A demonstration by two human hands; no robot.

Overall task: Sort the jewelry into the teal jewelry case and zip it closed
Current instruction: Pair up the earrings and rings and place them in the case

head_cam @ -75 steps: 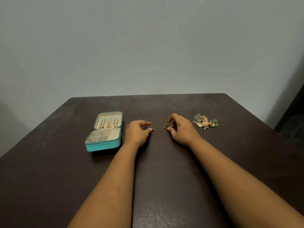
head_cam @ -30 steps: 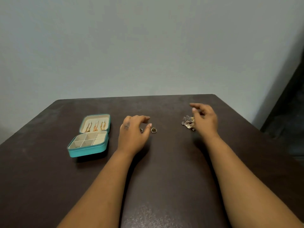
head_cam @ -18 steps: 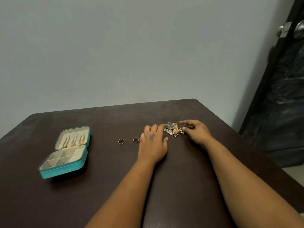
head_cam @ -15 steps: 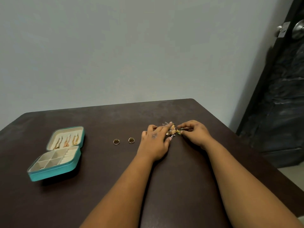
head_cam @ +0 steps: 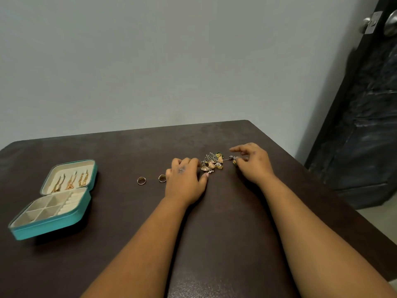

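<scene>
head view: left hand (head_cam: 184, 181) is resting curled fingers against the tangled jewelry heap (head_cam: 211, 163), apparently steadying it, while right hand (head_cam: 252, 163) is pinching one piece (head_cam: 233, 160) outward to separate it; two rings (head_cam: 151, 179) and open teal case (head_cam: 51, 211) are lying leftward.

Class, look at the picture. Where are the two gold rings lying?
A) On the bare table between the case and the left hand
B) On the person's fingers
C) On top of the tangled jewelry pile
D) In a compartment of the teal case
A: both rings lie on the table, right of the open teal case and just left of the left hand.
</scene>
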